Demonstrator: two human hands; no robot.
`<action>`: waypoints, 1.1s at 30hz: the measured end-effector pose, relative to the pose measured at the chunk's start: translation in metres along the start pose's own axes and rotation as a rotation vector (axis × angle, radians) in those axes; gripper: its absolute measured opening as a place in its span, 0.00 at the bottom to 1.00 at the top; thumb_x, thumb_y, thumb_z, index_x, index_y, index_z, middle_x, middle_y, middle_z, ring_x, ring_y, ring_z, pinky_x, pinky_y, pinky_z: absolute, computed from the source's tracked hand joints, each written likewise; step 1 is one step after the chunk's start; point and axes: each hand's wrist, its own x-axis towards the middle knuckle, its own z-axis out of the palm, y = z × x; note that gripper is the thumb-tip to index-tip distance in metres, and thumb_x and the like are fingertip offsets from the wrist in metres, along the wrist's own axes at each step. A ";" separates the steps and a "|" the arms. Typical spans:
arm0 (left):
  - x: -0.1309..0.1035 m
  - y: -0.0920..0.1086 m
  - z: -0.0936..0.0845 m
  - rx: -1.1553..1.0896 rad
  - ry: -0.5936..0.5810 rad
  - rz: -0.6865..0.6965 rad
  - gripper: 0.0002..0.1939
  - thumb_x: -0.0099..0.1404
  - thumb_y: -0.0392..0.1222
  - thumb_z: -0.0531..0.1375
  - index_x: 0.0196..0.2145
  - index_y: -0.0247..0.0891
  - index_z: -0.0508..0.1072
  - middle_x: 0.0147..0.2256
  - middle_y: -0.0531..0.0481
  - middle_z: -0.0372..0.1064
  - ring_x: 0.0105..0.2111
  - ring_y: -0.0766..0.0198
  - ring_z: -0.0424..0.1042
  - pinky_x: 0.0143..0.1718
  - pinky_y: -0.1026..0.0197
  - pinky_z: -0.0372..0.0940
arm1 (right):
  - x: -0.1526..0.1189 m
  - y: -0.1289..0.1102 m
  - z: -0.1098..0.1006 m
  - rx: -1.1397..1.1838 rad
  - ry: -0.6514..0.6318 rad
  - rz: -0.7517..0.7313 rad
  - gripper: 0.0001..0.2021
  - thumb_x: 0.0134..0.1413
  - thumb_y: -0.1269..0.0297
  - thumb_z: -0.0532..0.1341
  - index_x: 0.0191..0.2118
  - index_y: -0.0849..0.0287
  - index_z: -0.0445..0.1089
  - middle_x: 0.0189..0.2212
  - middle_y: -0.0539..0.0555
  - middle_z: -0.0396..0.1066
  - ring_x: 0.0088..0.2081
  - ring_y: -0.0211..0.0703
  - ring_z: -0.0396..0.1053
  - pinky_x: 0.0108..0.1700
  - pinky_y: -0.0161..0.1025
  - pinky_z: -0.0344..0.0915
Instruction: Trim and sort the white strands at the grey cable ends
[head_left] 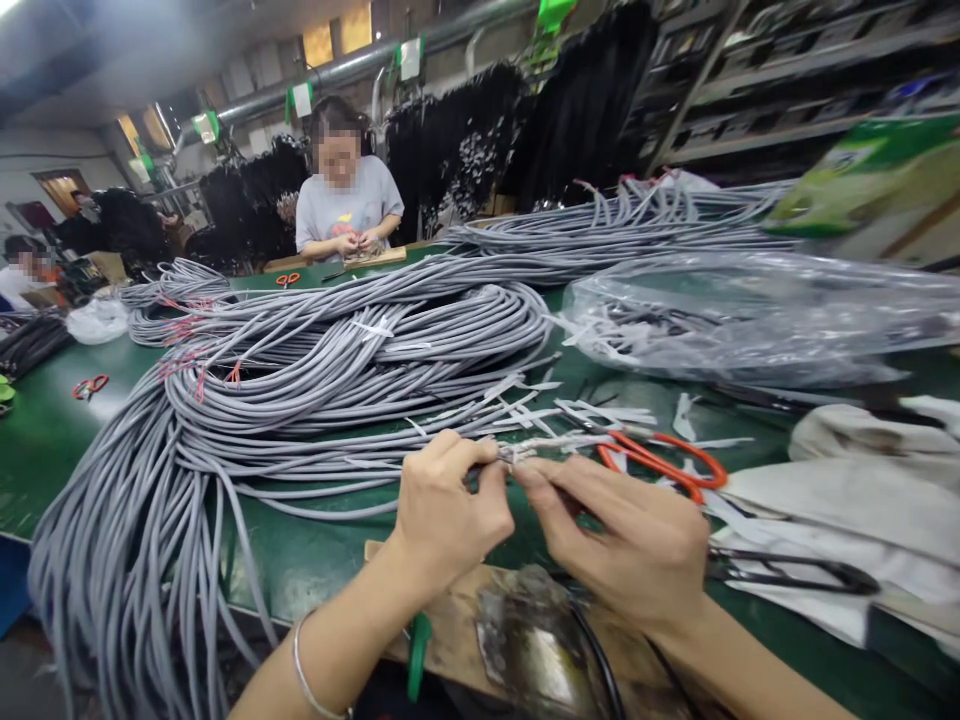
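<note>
My left hand (450,500), with a metal bangle on its wrist, is closed in a pinch on the end of a cable. Close to its right, my right hand (622,535) pinches the pale, stripped-looking strands (517,452) at the same spot. The fingertips of both hands nearly meet, and the fine detail between them is too small to tell. Behind the hands, a big coiled bundle of grey cables (352,370) lies on the green table (322,560). Orange-handled scissors (675,465) rest just beyond my right hand.
Below my hands are a wooden board (465,640) and a metal block (532,640). Black snips (795,570) and white cloth (847,500) are at right, a clear plastic bag (735,310) behind. Another person (349,200) sits across the table.
</note>
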 end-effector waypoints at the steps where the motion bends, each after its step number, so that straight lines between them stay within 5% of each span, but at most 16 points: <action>1: 0.001 -0.001 0.000 -0.023 0.002 -0.018 0.08 0.54 0.28 0.56 0.23 0.34 0.74 0.21 0.49 0.68 0.21 0.67 0.65 0.23 0.67 0.61 | 0.000 0.000 0.001 0.001 -0.002 -0.026 0.06 0.55 0.74 0.58 0.28 0.59 0.66 0.19 0.50 0.71 0.19 0.35 0.68 0.22 0.31 0.62; 10: 0.010 -0.003 -0.009 -0.245 -0.029 -0.251 0.08 0.56 0.35 0.60 0.32 0.31 0.79 0.20 0.49 0.68 0.19 0.69 0.61 0.22 0.66 0.58 | 0.006 0.002 0.000 0.057 -0.065 0.203 0.08 0.57 0.70 0.56 0.27 0.59 0.66 0.19 0.49 0.71 0.18 0.33 0.66 0.18 0.31 0.59; 27: 0.015 0.002 -0.017 -0.367 -0.216 -0.241 0.12 0.59 0.38 0.57 0.34 0.30 0.80 0.21 0.48 0.65 0.21 0.68 0.60 0.23 0.65 0.55 | 0.007 0.005 -0.005 0.172 -0.105 0.261 0.09 0.56 0.70 0.56 0.25 0.59 0.67 0.17 0.48 0.68 0.16 0.32 0.63 0.19 0.30 0.60; 33: 0.018 0.003 -0.017 -0.720 -0.341 -0.515 0.10 0.53 0.42 0.61 0.27 0.32 0.78 0.17 0.53 0.60 0.18 0.70 0.56 0.21 0.66 0.52 | 0.006 0.007 -0.008 0.321 -0.157 0.295 0.08 0.55 0.71 0.56 0.26 0.58 0.67 0.17 0.47 0.67 0.16 0.32 0.63 0.17 0.29 0.58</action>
